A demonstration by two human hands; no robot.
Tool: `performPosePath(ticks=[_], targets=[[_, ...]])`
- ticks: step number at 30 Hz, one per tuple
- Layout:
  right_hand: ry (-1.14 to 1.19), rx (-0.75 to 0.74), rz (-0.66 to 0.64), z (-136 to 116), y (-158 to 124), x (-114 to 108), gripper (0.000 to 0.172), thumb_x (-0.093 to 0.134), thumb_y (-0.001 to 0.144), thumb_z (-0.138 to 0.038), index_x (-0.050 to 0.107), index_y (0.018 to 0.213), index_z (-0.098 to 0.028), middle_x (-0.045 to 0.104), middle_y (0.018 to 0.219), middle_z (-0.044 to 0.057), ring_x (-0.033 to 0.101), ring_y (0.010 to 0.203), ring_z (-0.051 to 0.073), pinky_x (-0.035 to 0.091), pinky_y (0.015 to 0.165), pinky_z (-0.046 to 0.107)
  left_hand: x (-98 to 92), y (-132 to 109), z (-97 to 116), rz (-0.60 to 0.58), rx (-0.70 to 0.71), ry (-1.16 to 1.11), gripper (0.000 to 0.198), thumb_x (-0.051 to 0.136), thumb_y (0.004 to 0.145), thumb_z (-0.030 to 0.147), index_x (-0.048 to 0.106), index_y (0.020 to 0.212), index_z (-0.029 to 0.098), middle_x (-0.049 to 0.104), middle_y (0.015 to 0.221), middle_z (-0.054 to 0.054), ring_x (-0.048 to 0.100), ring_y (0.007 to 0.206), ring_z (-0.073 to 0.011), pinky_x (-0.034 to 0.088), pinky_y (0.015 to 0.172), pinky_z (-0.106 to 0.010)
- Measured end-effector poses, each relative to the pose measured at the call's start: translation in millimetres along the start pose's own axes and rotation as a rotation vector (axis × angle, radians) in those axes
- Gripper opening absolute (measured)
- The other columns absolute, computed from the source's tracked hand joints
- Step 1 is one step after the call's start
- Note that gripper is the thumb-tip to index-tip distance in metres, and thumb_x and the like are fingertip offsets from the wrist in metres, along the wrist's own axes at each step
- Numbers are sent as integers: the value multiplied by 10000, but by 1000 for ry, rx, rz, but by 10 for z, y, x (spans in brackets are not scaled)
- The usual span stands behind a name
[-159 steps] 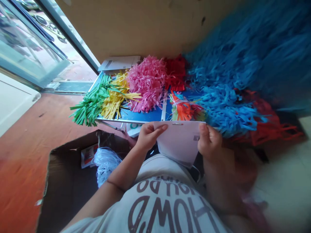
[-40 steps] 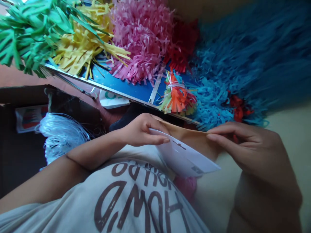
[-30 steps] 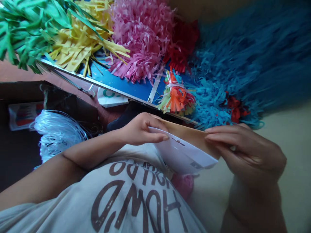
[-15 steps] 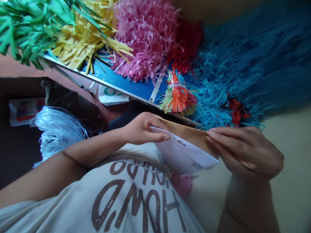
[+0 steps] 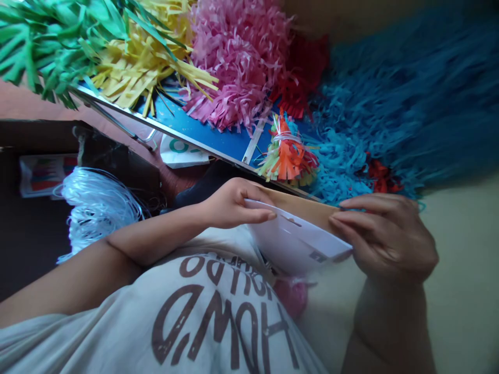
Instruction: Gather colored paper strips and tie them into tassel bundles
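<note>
In the head view my left hand [image 5: 244, 204] grips a white flat packet [image 5: 298, 240] with a hang hole near its upper edge. The thumb lies on the packet's white face. Behind it, a tan card-like sheet [image 5: 302, 205] shows along the top, also reaching into my left hand. My right hand [image 5: 392, 236] pinches the right end of the tan sheet between thumb and fingertips. Whether the sheet is joined to the packet I cannot tell. Both are tilted, held in front of my shirt.
Beyond my hands, a blue table [image 5: 226, 143] bears green [image 5: 58, 41], yellow [image 5: 140, 62] and pink paper fringes [image 5: 237, 62]. A multicoloured tied bundle [image 5: 288, 153] and blue fringe [image 5: 343, 161] lie nearer. White cord [image 5: 99, 208] hangs by a dark box [image 5: 42, 127] at left.
My right hand has shifted slightly left and its fingers have lifted and spread a little along the tan sheet. The left hand keeps its grip. The view has moved slightly.
</note>
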State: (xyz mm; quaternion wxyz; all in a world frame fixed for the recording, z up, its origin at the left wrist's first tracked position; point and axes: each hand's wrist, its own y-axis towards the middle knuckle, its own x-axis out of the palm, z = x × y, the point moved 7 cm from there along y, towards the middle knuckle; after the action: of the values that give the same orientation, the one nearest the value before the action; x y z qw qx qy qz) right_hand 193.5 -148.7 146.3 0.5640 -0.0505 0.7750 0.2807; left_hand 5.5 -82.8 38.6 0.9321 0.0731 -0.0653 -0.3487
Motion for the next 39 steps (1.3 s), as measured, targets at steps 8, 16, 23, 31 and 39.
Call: performPosePath(ticks=[8, 16, 23, 31, 39], targets=[[506, 197, 599, 228, -120, -13, 148, 572, 911, -285, 710, 942, -327, 625, 968, 31, 643, 971, 275, 512, 804, 450, -90, -11, -162, 174, -79, 33, 246, 769, 767, 340, 793, 817, 101, 753, 766, -81, 657, 664, -132, 486, 589, -196], [475, 479, 599, 36, -253, 428, 788, 821, 733, -197, 457, 1427, -265, 680, 925, 23, 660, 780, 176, 536, 670, 293, -110, -127, -135, 261, -57, 106, 304, 729, 813, 391, 802, 864, 100, 755, 794, -86, 658, 700, -141, 473, 575, -187], [639, 546, 486, 79, -153, 531, 868, 844, 710, -246, 392, 1449, -290, 671, 756, -45, 639, 610, 148, 543, 559, 264, -110, -15, 97, -217, -203, 115, 376, 697, 854, 435, 797, 1024, 116, 779, 930, -89, 675, 788, -179, 522, 640, -213], [680, 475, 411, 41, -15, 631, 845, 829, 743, -283, 390, 1464, -311, 674, 769, -42, 629, 655, 153, 562, 659, 301, -67, 77, 130, -338, -158, 336, 390, 637, 890, 441, 794, 949, 88, 763, 898, -84, 600, 683, -125, 445, 560, -182], [684, 458, 341, 162, 82, 692, 800, 779, 788, -362, 375, 1472, -269, 668, 778, -29, 624, 658, 166, 561, 673, 338, -19, 70, 55, -309, -145, 331, 366, 657, 875, 440, 745, 805, 92, 655, 714, -42, 537, 621, -102, 373, 526, -184]])
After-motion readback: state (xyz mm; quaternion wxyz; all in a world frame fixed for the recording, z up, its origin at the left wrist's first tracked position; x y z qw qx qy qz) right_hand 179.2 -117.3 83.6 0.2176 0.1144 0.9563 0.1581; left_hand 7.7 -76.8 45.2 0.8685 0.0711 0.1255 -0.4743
